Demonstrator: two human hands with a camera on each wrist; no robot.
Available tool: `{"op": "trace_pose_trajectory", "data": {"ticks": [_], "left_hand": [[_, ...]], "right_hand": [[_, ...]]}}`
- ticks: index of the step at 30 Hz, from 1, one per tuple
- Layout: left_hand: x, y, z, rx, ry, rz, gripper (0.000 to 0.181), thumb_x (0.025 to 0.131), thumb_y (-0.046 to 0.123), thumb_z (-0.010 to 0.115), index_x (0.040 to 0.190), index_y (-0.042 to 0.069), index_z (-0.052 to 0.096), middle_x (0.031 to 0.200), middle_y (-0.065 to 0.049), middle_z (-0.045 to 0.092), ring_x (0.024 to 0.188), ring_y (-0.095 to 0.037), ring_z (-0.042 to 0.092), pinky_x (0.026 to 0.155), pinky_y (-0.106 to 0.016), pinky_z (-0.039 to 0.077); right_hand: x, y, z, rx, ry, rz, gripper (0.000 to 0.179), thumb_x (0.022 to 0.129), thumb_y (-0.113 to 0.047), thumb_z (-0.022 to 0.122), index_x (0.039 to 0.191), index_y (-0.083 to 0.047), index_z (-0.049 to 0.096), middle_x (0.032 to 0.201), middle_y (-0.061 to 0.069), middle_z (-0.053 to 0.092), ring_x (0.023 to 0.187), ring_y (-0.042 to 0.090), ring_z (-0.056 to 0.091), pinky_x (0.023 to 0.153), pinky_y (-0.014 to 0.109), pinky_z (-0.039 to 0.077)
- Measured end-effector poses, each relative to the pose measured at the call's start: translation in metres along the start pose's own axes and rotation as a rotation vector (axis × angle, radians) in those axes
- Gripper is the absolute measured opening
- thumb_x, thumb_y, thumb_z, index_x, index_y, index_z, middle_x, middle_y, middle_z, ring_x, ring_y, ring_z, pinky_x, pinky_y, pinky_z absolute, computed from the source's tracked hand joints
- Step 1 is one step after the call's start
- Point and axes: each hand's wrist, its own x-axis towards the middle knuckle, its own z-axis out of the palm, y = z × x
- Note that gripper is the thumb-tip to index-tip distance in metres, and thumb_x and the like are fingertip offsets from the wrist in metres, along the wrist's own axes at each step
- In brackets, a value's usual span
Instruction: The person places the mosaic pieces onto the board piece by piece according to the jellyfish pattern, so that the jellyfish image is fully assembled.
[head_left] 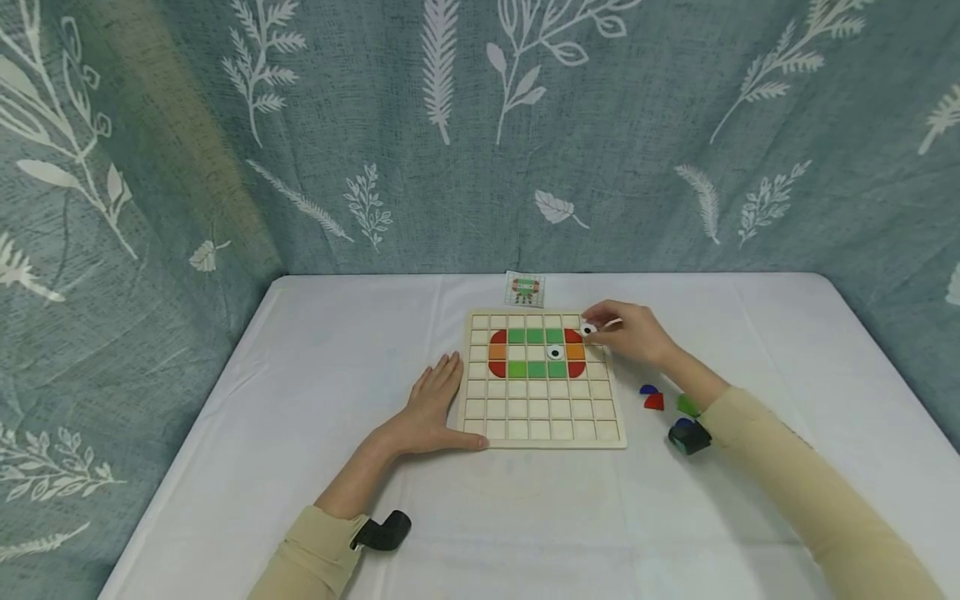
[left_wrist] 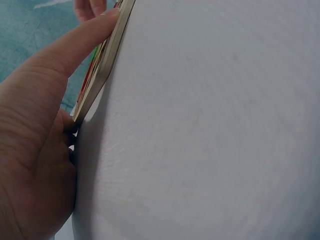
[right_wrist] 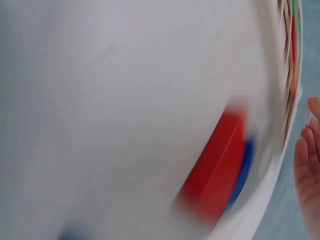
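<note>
A pale wooden grid board [head_left: 517, 443] lies flat on the white table. Colored tiles in it form a band: red rounded corners, orange sides and green tiles [head_left: 536, 336] along top and bottom. One round eye tile [head_left: 555, 352], white with a black dot, sits inside the band. My right hand [head_left: 633, 337] pinches another eye tile [head_left: 588, 329] between thumb and fingers, over the board's upper right. Fingers extended, my left hand [head_left: 427, 417] rests along the left edge, its thumb on the lower left corner; the left wrist view shows this thumb against the board's side [left_wrist: 102, 75].
A small picture card [head_left: 525, 290] lies behind the board. To its right are a red piece [head_left: 654, 402], a blue piece [head_left: 648, 389] and a green piece [head_left: 687, 406], near the right wrist's black camera [head_left: 688, 437]. A patterned curtain [head_left: 465, 192] stands behind the table.
</note>
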Motion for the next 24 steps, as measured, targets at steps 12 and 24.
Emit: {"op": "trace_pose_trajectory", "data": {"ticks": [12, 24], "left_hand": [[-0.002, 0.002, -0.002, -0.003, -0.002, -0.003, 0.127, 0.073, 0.057, 0.078, 0.154, -0.003, 0.002, 0.162, -0.015, -0.003, 0.148, -0.025, -0.010, 0.117, -0.046, -0.005], [-0.001, 0.002, -0.002, -0.001, -0.003, 0.000, 0.126, 0.073, 0.056, 0.078, 0.154, -0.003, 0.002, 0.162, -0.015, -0.003, 0.148, -0.025, -0.010, 0.118, -0.045, -0.005]], "right_hand": [[0.027, -0.048, 0.051, 0.058, -0.219, -0.229, 0.026, 0.088, -0.008, 0.073, 0.114, -0.005, 0.068, 0.109, 0.007, 0.067, 0.102, 0.022, 0.064, 0.084, 0.031, 0.054], [0.033, -0.053, 0.059, 0.017, -0.275, -0.293, 0.025, 0.089, -0.003, 0.070, 0.115, -0.003, 0.068, 0.115, 0.010, 0.067, 0.106, 0.024, 0.064, 0.088, 0.027, 0.053]]}}
